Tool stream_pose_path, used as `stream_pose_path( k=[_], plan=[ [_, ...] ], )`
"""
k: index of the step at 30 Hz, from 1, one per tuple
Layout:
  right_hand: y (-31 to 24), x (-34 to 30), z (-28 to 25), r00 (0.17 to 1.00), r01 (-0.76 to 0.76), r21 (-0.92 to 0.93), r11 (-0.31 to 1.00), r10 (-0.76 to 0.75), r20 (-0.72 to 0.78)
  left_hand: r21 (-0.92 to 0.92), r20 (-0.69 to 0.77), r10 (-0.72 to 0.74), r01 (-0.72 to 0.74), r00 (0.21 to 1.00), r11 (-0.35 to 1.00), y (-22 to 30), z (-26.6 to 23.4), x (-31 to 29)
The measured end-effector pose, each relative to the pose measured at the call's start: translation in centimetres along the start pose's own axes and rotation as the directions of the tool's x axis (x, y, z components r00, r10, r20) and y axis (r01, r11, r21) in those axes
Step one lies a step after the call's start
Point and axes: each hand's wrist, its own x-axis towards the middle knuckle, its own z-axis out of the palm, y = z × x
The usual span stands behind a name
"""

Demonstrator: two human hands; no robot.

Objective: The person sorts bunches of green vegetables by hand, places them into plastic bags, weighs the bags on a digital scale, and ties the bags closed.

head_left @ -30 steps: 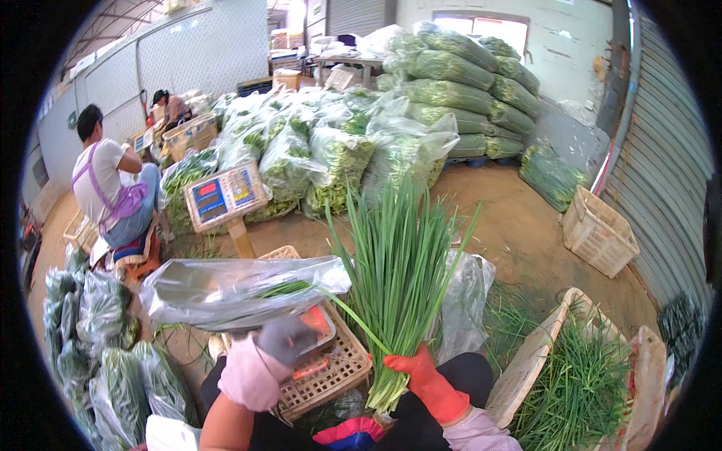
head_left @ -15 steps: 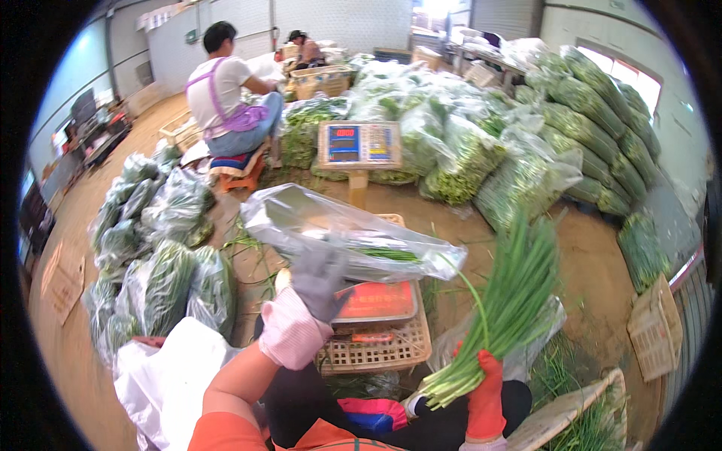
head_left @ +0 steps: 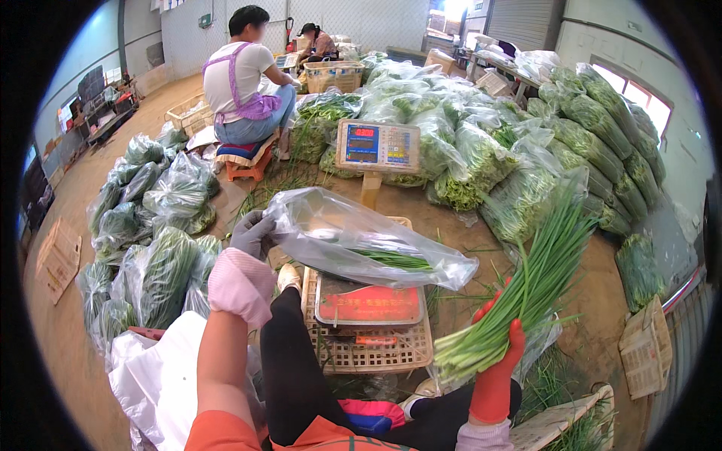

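My left hand (head_left: pixel 252 234), in a grey glove, pinches the left end of a long clear plastic bag (head_left: pixel 320 214). Some green chives (head_left: pixel 398 260) lie inside the bag, which rests across the red-topped scale platform (head_left: pixel 368 304). In a red glove, my right hand (head_left: pixel 498 372) grips a thick bunch of long chives (head_left: pixel 526 297) near its pale ends. The leaves fan up and away to the right, apart from the bag. Beyond the bag, the scale's display (head_left: pixel 377 145) stands on a post.
The scale sits on a plastic crate (head_left: pixel 376 361) between my legs. Filled vegetable bags (head_left: pixel 162 274) line the left, with more piled (head_left: pixel 466 161) ahead and right. A basket of chives (head_left: pixel 560 417) is at lower right. A co-worker (head_left: pixel 244 86) sits on a stool; another person is farther back.
My left hand has moved left from over the platform and taken hold of the bag's left end. My right hand has turned, raising the chive bunch slightly. The view has shifted.
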Motion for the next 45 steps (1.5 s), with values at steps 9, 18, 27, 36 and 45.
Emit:
stream_pose_path(
  k=[9,18,27,36,45],
  plan=[
    [7.1,7.8,6.7,0.988,0.029,0.144,0.989,-0.05,0.145,-0.148,0.216,0.002,0.031,0.976,0.988,5.6,2.6,-7.1],
    [15.6,9.4,9.1,0.941,-0.336,0.398,0.853,0.291,0.17,-0.449,0.368,-0.412,0.548,0.833,0.706,7.8,4.1,-8.2],
    [21.1,17.5,3.7,0.974,0.168,-0.252,0.953,-0.2,-0.108,-0.448,0.351,-0.362,0.495,0.863,0.745,7.6,3.9,-7.4],
    [17.5,14.6,7.5,0.861,0.506,-0.724,0.469,-0.221,0.459,-0.431,0.193,-0.208,0.273,0.959,0.86,8.0,3.3,-4.4],
    [15.6,14.7,-2.6,0.606,0.518,-0.736,-0.435,0.794,-0.043,-0.35,-0.016,-0.06,0.05,0.998,0.936,6.4,-1.0,-3.2]
  ],
)
